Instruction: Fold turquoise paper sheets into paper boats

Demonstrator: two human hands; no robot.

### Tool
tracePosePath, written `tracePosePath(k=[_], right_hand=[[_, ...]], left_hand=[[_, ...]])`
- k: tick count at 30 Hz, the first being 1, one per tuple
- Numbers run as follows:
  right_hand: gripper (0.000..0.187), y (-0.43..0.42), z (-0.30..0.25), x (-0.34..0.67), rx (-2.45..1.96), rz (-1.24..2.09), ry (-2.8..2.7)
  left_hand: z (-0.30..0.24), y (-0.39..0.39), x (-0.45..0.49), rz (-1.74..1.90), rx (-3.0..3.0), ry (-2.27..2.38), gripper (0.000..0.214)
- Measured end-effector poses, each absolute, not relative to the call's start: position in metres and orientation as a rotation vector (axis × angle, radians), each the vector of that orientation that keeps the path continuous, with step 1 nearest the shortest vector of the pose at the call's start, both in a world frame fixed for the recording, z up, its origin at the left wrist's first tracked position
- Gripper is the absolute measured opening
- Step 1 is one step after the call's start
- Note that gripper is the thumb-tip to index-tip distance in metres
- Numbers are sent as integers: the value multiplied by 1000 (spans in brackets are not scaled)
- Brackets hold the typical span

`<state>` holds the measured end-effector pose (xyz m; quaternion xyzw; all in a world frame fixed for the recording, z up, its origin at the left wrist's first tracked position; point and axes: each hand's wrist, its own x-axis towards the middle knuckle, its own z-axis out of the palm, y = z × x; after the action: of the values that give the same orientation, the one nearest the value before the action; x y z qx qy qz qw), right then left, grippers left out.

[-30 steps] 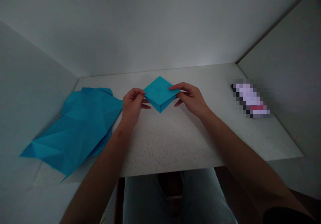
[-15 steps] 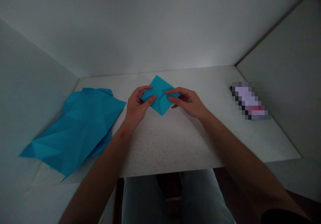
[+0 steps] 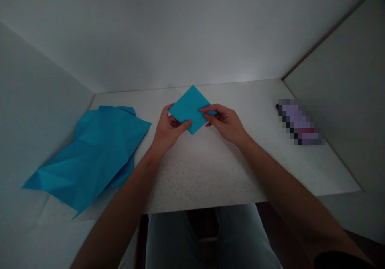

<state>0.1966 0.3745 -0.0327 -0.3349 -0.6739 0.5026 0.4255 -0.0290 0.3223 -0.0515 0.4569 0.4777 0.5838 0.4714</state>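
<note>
A small folded blue paper square (image 3: pixel 191 107) is held up like a diamond just above the speckled white table (image 3: pixel 204 168). My left hand (image 3: pixel 168 130) pinches its lower left edge, thumb on the front face. My right hand (image 3: pixel 227 122) pinches its right corner between thumb and fingers. Both hands are closed on the paper.
A large creased blue sheet (image 3: pixel 93 152) lies at the left, hanging over the table's near edge. A pixelated oblong object (image 3: pixel 299 121) rests at the right by the side wall. White walls enclose the table on three sides. My knees show below the front edge.
The folded paper has flattened and tilted up to face me, rising a little. My left thumb slid onto its front; my right hand shifted slightly left.
</note>
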Motion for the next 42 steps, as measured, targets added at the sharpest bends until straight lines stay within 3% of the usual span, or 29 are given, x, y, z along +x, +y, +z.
tracePosePath(k=[4,7,15,19,25,28,36,42], right_hand=[[26,374,-34,198,-827,1228,-1727],[27,372,-34,199,-827,1167,-1801],[31,371,-6,216,-909,600,-1947],[31,370,11,295,-1250,384,-1740],[33,336,-16,454,-1721,-54,-1708],[41,322,-36,485,-1812,-132,-1824],[82,320,-37,465,-2197,-105,-1871],[93,330,-29,458,-2301,-87,-1876]], left_hand=[[-53,317,-24,1404,1137,1192,116],[-55,319,-24,1405,1142,1214,122],[-59,322,-29,1454,1204,1243,138],[-56,320,-32,1439,1236,1313,127],[-49,318,-32,1314,1349,1477,75],[-48,317,-30,1284,1417,1510,62],[-43,315,-31,1221,1415,1564,69],[-37,314,-30,1163,1420,1594,68]])
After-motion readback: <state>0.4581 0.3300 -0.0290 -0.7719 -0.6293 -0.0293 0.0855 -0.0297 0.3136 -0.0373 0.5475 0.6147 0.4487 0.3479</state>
